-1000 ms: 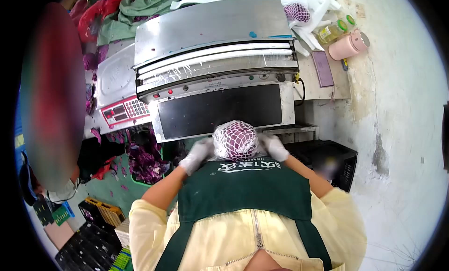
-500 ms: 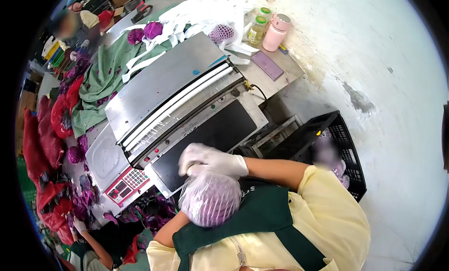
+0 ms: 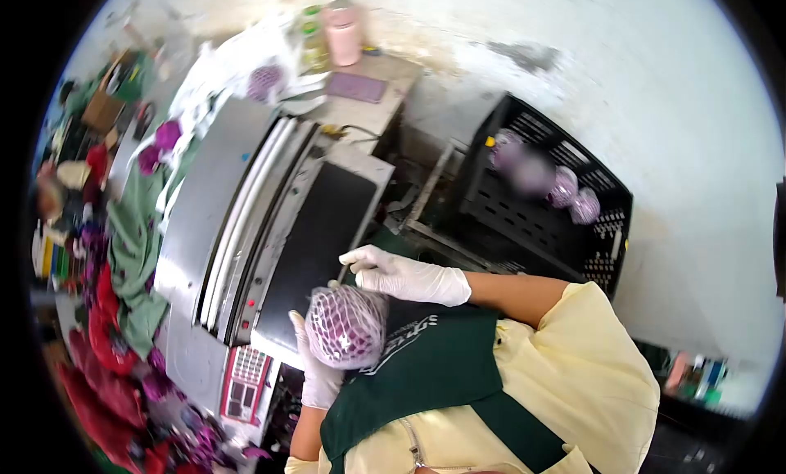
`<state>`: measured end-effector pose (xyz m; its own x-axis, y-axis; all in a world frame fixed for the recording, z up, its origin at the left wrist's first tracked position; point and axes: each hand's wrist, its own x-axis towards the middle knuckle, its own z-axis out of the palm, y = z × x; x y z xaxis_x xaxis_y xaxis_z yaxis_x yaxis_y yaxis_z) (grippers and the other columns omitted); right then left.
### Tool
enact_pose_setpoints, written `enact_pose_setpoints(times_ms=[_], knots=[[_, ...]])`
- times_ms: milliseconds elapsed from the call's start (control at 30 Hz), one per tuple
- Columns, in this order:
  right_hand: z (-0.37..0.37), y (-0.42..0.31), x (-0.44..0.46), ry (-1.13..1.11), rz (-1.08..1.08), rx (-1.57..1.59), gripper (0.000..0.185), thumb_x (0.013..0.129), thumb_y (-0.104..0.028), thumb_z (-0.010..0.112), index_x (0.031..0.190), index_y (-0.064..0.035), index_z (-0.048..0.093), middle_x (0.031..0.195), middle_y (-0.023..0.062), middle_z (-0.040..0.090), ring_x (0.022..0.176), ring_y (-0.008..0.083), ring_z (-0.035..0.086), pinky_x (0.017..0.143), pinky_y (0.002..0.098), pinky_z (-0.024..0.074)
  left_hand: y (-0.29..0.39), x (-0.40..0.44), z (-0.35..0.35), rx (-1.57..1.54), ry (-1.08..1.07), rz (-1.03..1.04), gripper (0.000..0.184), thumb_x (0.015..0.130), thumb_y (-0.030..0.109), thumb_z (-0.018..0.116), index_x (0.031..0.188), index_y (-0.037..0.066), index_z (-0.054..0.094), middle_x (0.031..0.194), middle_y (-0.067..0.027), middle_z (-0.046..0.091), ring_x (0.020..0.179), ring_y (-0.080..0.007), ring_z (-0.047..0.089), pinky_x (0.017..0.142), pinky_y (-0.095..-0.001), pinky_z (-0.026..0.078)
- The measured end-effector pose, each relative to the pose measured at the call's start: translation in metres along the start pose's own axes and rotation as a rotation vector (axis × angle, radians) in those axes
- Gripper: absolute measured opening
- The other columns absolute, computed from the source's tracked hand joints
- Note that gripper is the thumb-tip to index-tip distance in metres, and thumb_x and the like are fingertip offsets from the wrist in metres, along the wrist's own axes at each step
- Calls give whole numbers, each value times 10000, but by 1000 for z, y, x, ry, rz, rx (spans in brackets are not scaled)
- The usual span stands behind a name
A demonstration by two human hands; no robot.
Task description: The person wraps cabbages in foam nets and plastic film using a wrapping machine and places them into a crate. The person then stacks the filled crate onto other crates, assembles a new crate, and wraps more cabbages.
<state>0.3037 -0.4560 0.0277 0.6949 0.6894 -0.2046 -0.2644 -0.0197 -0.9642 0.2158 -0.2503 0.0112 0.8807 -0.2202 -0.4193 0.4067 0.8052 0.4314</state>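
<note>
A red cabbage (image 3: pixel 348 328) in a white foam net and clear film sits in front of my apron. My left hand (image 3: pixel 321 374), in a white glove, cups its lower left side, the thumb showing along the edge and the other fingers hidden behind it. Just above the cabbage's upper right, my gloved right hand (image 3: pixel 413 279) has its fingers stretched out and apart from the thumb. Whether its fingertips touch the film I cannot tell. Beyond the cabbage is the wrapping machine (image 3: pixel 233 220) with its black plate (image 3: pixel 315 228).
A black crate (image 3: pixel 532 237) at the right holds several netted cabbages (image 3: pixel 563 186). Behind the machine are a netted cabbage (image 3: pixel 266 83), a pink bottle (image 3: pixel 343 36) and a phone (image 3: pixel 356 87). Red net sacks (image 3: pixel 102 380) and a red-framed scale panel (image 3: pixel 244 382) lie left.
The view has swung right, bringing the crate's inside into sight. My right hand has come away from the cabbage's gathered film and opened; my left hand now shows beside the cabbage.
</note>
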Motion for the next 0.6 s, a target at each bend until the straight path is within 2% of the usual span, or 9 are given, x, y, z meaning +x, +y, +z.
enact_pose_setpoints(times_ms=[33, 100, 200, 300, 333, 367, 433, 500, 600], knots=[[-9, -11, -13, -14, 41, -51, 733, 912, -460, 565, 1446, -90, 227, 1324, 173, 407, 1250, 239, 386, 1059, 336, 315, -5, 14, 11, 13, 16, 31, 757, 934, 630, 295, 1399, 37, 363, 1387, -133, 448, 1250, -287, 452, 1073, -443, 341], [-19, 4, -28, 177, -125, -170, 775, 889, -425, 619, 1455, -93, 206, 1340, 161, 411, 1261, 226, 381, 1077, 343, 296, -22, 37, 44, 200, -96, 22, 798, 907, 670, 295, 1470, 108, 236, 1478, -111, 323, 1350, -272, 333, 1115, -450, 268], [-87, -4, -65, 198, -127, 291, 715, 823, -300, 694, 1383, -22, 348, 1275, 104, 513, 1190, 180, 478, 1033, 328, 373, -60, 67, 97, 520, -253, 9, 880, 857, 718, 321, 1506, 169, 94, 1532, -75, 207, 1400, -246, 234, 1133, -441, 231], [-150, -3, -119, 184, -286, 521, 593, 826, -230, 675, 1319, -2, 438, 1227, 87, 542, 1120, 171, 537, 998, 321, 415, -76, 79, 137, 829, -324, -84, 841, 891, 636, 422, 1510, 169, 96, 1510, -162, 229, 1396, -306, 239, 1113, -445, 232], [-174, 4, -137, 263, -345, 530, 584, 836, -240, 668, 1318, -4, 437, 1220, 89, 548, 1103, 177, 548, 989, 321, 423, -82, 84, 146, 813, -287, -91, 811, 897, 604, 457, 1506, 169, 144, 1471, -203, 300, 1368, -324, 293, 1101, -445, 236], [-198, 12, -154, 342, -404, 539, 575, 847, -249, 661, 1316, -5, 436, 1213, 91, 553, 1086, 182, 559, 980, 321, 431, -89, 93, 146, 787, -236, -81, 750, 916, 581, 444, 1489, 152, 218, 1391, -192, 423, 1282, -285, 421, 1066, -410, 304], [-239, 43, -176, 714, -224, 527, 559, 842, -240, 684, 1293, -10, 447, 1183, 91, 562, 1074, 183, 557, 956, 314, 442, -98, 103, 133, 673, -160, -95, 613, 976, 468, 410, 1460, 112, 290, 1279, -151, 541, 1164, -231, 528, 1020, -366, 361], [-307, 133, -162, 965, -197, -13, 569, 827, -222, 717, 1286, -26, 445, 1165, 87, 562, 1072, 185, 551, 940, 314, 443, -107, 99, 130, 697, -107, -90, 581, 984, 449, 403, 1448, 110, 317, 1240, -137, 569, 1118, -208, 552, 989, -344, 381], [-281, 122, -135, 953, -111, -197, 591, 753, -192, 784, 1228, -29, 473, 1143, 80, 563, 1048, 198, 549, 924, 343, 442, -108, 71, 116, 743, -39, -106, 550, 988, 421, 407, 1425, 90, 359, 1183, -113, 603, 1059, -185, 580, 957, -312, 409]])
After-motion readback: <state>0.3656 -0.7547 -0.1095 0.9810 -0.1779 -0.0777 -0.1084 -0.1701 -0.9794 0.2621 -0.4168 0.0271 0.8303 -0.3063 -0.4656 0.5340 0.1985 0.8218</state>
